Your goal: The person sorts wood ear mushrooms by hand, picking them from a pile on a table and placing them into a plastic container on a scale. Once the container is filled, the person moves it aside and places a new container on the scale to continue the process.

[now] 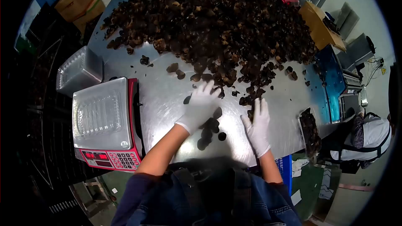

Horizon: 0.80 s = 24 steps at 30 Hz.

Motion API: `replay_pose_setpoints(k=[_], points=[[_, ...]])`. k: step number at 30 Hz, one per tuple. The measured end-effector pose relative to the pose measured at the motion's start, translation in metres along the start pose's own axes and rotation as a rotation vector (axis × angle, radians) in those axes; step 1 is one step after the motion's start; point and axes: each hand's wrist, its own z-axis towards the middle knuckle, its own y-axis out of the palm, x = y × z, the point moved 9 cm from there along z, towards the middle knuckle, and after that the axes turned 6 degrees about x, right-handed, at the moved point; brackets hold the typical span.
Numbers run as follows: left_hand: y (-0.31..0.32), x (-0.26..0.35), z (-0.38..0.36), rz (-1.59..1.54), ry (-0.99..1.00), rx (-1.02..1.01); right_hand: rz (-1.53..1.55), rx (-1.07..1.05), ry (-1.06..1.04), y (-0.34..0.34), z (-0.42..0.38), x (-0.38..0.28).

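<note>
Both hands are gloved in white and lie low on the table (167,96), a long sheet of bare steel. Left hand (198,106) is spread flat with fingers wide, holding nothing, its fingertips at the near edge of the big heap of dark dried mushrooms (213,21). That heap covers most of the far half of the table, ragged at the border, with loose bits scattered toward the person. Right hand (258,126) is also flat and open, fingers together and pointing toward the heap, empty as far as I can see.

Between the two hands sits a small cluster of dark pieces (209,130), just beside the left palm and apart from the main heap. One stray piece (222,136) lies alone close to the cluster.

On the person's left stands a weighing scale (106,121) with a red body and keypad, and a clear plastic tray (98,113) rests on its platform. A stack of clear trays (79,71) sits beyond it. At the right edge of the table a filled tray of mushrooms (310,132) sits near a blue crate (285,169). Another person in white (368,136) is seated off to the right.
</note>
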Motion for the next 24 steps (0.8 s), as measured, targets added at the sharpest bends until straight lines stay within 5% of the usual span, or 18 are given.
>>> replay_pose_setpoints(k=[4, 10, 16, 20, 24], points=[[-0.009, 0.006, -0.033, -0.318, -0.031, -0.222, 0.12, -0.252, -0.092, 0.01, -0.045, -0.045], [-0.041, 0.007, -0.046, -0.433, -0.1, -0.138, 0.227, 0.233, -0.229, -0.02, 0.053, -0.039], [-0.069, -0.021, -0.06, -0.417, -0.258, 0.04, -0.103, -0.091, -0.535, 0.057, 0.099, -0.056], [-0.07, -0.026, -0.059, -0.365, -0.304, 0.111, -0.211, -0.173, -0.46, 0.077, 0.099, -0.048], [-0.038, 0.001, -0.013, -0.302, -0.103, 0.179, 0.053, 0.076, -0.338, 0.015, 0.081, -0.043]])
